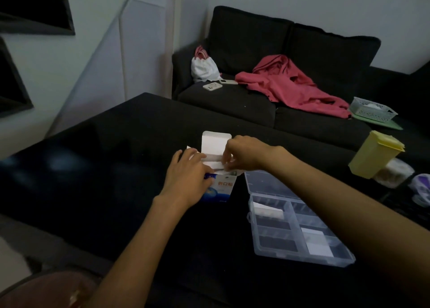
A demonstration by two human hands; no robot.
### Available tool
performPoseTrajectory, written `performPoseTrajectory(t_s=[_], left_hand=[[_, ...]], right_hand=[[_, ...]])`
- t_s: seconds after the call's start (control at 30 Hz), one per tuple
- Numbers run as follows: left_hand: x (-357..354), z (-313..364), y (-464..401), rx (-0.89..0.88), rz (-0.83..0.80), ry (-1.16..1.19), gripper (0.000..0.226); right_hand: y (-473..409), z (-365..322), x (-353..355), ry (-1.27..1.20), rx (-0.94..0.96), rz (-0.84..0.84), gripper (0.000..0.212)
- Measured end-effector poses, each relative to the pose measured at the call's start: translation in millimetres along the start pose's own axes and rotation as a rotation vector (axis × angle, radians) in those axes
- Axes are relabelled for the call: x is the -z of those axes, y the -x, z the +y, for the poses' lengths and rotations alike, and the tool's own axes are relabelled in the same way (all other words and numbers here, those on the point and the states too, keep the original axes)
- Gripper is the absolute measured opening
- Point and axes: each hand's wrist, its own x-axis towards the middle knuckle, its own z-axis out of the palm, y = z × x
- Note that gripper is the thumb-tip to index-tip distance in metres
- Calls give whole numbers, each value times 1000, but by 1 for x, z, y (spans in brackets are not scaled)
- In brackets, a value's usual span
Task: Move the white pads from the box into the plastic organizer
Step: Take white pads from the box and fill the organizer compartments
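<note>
A small blue and white box [222, 187] stands on the black table [104, 168] with its white lid flap [215, 142] raised. My left hand [188, 177] grips the box's left side. My right hand [244, 155] reaches into the open top and pinches something white at the box's mouth; what it pinches is mostly hidden by the fingers. A clear plastic organizer [297, 224] lies open to the right of the box. White pads lie in two of its compartments, one pad [267, 211] at the upper left and another pad [317, 243] at the lower right.
A yellow lidded container [374, 154] and a clear jar [393, 172] stand at the table's right edge. Behind the table is a dark sofa [256, 39] with a pink garment [290, 84], a white bag [204, 67], phones and a white basket [372, 109].
</note>
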Motion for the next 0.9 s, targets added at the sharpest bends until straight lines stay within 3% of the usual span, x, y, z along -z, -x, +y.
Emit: performPoseTrajectory(t_s=[0.2, 0.37, 0.57, 0.9], left_hand=[[6, 4, -1, -18, 125, 23, 37], [4, 3, -1, -25, 51, 32, 29], [5, 3, -1, -19, 18, 9, 33], [5, 3, -2, -24, 23, 18, 33]], right_hand=[[-11, -8, -1, 104, -28, 7, 26], [-15, -12, -3, 106, -51, -2, 28], [-19, -1, 1, -56, -89, -56, 28], [-13, -4, -4, 50, -29, 49, 26]])
